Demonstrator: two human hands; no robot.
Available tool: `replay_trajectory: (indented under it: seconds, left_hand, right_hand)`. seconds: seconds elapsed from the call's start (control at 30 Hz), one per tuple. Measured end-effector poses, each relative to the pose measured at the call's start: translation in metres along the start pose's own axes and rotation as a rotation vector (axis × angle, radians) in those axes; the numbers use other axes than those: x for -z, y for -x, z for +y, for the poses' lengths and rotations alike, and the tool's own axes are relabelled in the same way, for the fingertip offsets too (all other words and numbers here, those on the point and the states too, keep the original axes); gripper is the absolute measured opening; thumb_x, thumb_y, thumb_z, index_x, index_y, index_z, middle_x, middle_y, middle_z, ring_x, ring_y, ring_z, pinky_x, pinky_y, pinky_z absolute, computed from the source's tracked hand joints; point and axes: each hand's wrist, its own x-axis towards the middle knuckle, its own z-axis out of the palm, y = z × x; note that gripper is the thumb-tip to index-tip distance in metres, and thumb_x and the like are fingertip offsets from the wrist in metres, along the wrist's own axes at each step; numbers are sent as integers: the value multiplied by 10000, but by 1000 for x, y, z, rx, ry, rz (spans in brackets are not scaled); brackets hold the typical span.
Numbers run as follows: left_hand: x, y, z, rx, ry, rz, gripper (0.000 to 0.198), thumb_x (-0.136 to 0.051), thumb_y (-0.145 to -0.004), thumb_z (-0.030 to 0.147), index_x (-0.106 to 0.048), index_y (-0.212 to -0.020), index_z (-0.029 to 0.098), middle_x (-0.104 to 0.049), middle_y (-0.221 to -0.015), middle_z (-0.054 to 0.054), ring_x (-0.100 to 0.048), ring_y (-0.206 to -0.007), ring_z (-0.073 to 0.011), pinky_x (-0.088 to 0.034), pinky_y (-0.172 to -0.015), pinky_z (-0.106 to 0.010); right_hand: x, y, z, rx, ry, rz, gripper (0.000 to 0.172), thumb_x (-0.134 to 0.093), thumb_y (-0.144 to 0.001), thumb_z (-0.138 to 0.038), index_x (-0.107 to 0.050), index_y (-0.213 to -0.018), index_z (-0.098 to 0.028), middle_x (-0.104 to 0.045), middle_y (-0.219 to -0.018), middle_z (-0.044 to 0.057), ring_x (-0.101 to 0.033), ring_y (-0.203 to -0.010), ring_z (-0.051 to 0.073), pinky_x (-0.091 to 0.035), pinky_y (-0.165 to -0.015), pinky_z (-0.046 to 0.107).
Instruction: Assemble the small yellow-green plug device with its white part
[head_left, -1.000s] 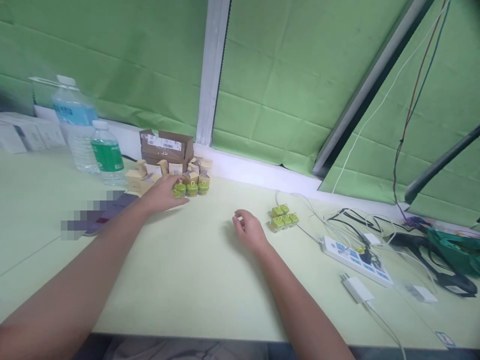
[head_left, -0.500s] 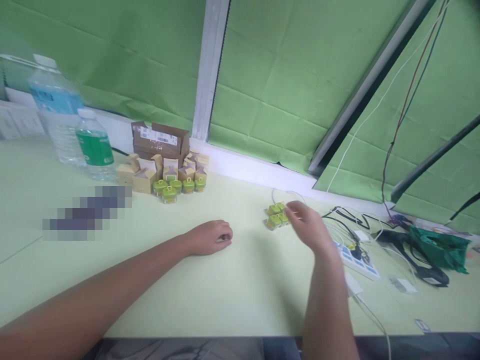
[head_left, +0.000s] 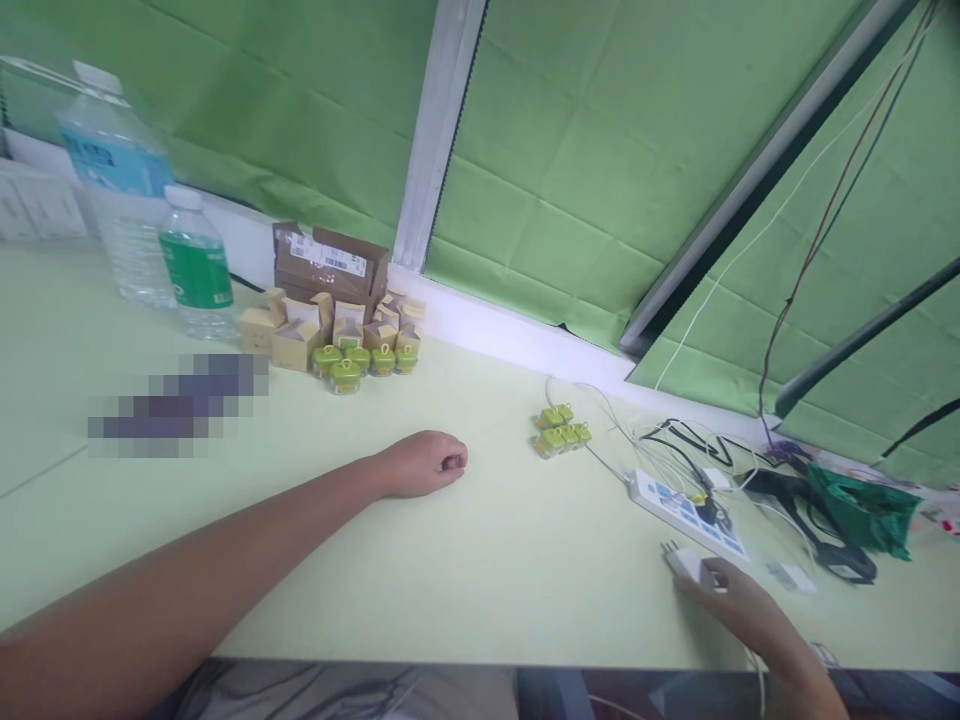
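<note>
White plug adapter [head_left: 691, 566] under right hand [head_left: 739, 600], fingers closed on it; power strip [head_left: 686, 510] just beyond; left hand [head_left: 421, 464] fisted on table [head_left: 465, 560].

left hand [head_left: 424, 462]: bare, no ring | right hand [head_left: 739, 595]: bare | forearms: unsleeved, no watch

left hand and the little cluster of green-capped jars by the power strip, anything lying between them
Nothing: in the head view only bare pale green tabletop separates the closed left hand from the cluster of small green-capped jars.

White plug adapter [head_left: 686, 563] — flat on table
</note>
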Motion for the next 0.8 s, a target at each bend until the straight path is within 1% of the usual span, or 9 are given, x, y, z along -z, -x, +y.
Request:
replay_trajectory:
  seconds: [0.1, 0.13, 0.2, 0.3, 0.37, 0.43, 0.53, 0.63, 0.8]
  left_hand:
    - [1, 0, 1, -2, -3, 9, 129, -526, -871, 254, -596, -776, 200, -600, -755, -4, -529, -693, -155, -366, -637, -271]
    - [1, 1, 2, -9, -6, 12, 140, -522, -875, 255, -601, -773, 199, -604, -758, -8, -533, -698, -157, -372, -644, -273]
    - [1, 1, 5, -28, -6, 17, 160, -513, -886, 255, -611, -774, 198, -614, -773, -16, -546, -716, -162, -387, -661, -277]
    - [-2, 1, 12, -40, 17, 6, 168, -506, -905, 264, -631, -812, 202, -634, -810, -27, -565, -750, -170, -405, -681, -281]
    - [-3, 1, 17, -44, 40, -9, 170, -507, -917, 277, -641, -843, 203, -645, -838, -33, -572, -760, -172, -408, -680, -284]
    - [-4, 2, 20, -48, 54, -20, 172, -510, -922, 281, -647, -855, 201, -652, -856, -37, -574, -763, -172, -408, -676, -288]
    - [-4, 1, 19, -50, 57, -24, 172, -515, -919, 277, -648, -842, 200, -649, -843, -34, -573, -758, -172, -406, -679, -293]
    - [-3, 1, 14, -44, 54, -21, 166, -520, -909, 270, -649, -832, 200, -647, -835, -34, -574, -761, -175, -404, -677, -294]
    - [-1, 1, 12, -28, 37, -22, 156, -522, -898, 261, -651, -832, 202, -653, -844, -34, -580, -772, -177, -405, -680, -284]
  right_hand:
    - [-8, 8, -13, 7, -34, -7, 681, -608, -634, -704, -687, -1026, -154, -740, -1072, 171, -700, -969, 364, -527, -815, 413]
    - [-7, 11, -22, 28, -58, 32, 702, -603, -648, -701, -671, -1070, -145, -731, -1076, 174, -699, -941, 353, -528, -811, 415]
    - [-4, 19, -43, 94, -129, 145, 733, -608, -674, -680, -628, -1158, -131, -700, -1113, 179, -697, -868, 317, -539, -791, 412]
    - [2, 33, -77, 232, -181, 376, 658, -636, -693, -610, -610, -1162, -150, -655, -1140, 173, -675, -816, 280, -558, -733, 403]
    - [6, 45, -98, 342, -218, 467, 580, -646, -701, -576, -615, -1118, -174, -643, -1122, 154, -665, -829, 272, -569, -694, 387]
    - [10, 55, -116, 417, -234, 525, 510, -627, -742, -543, -609, -1114, -195, -633, -1136, 139, -657, -891, 272, -584, -727, 388]
    - [15, 69, -133, 462, -238, 555, 453, -610, -784, -517, -600, -1115, -208, -637, -1138, 125, -651, -930, 264, -595, -770, 392]
    - [16, 75, -137, 459, -240, 542, 490, -644, -773, -541, -602, -1123, -201, -657, -1127, 129, -648, -986, 289, -591, -789, 397]
    - [12, 72, -124, 344, -434, 349, 586, -590, -832, -619, -620, -1217, -177, -693, -1175, 158, -651, -1081, 333, -565, -709, 344]
